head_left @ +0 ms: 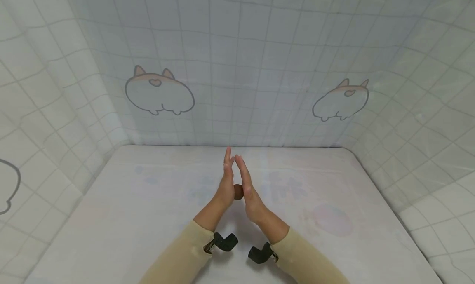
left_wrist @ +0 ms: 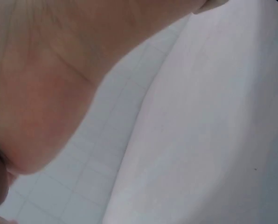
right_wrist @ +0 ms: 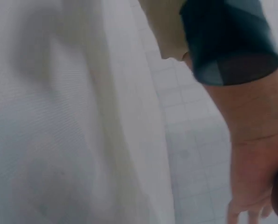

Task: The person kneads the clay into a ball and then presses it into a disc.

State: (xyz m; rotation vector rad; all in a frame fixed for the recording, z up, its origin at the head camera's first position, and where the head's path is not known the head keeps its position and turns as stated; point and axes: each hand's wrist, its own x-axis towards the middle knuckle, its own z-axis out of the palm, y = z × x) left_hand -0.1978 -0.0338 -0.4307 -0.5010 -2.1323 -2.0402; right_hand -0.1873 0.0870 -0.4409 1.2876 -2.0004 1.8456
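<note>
The ball [head_left: 238, 192] is brown, the sleeves [head_left: 179, 253] at seven and five o'clock cream, the curtain [head_left: 252, 69] at twelve grey-gridded.

The left sleeve [head_left: 179, 251] and right sleeve [head_left: 308, 255] are plain pale cream, ending at the wrists of the bare left hand [head_left: 225, 187] and right hand [head_left: 252, 197]. The left mount [head_left: 226, 242] and right mount [head_left: 259, 254] are black, bent like pipe elbows, with small shiny pieces beside the sleeves. Close up, the right looks dark teal.
</note>
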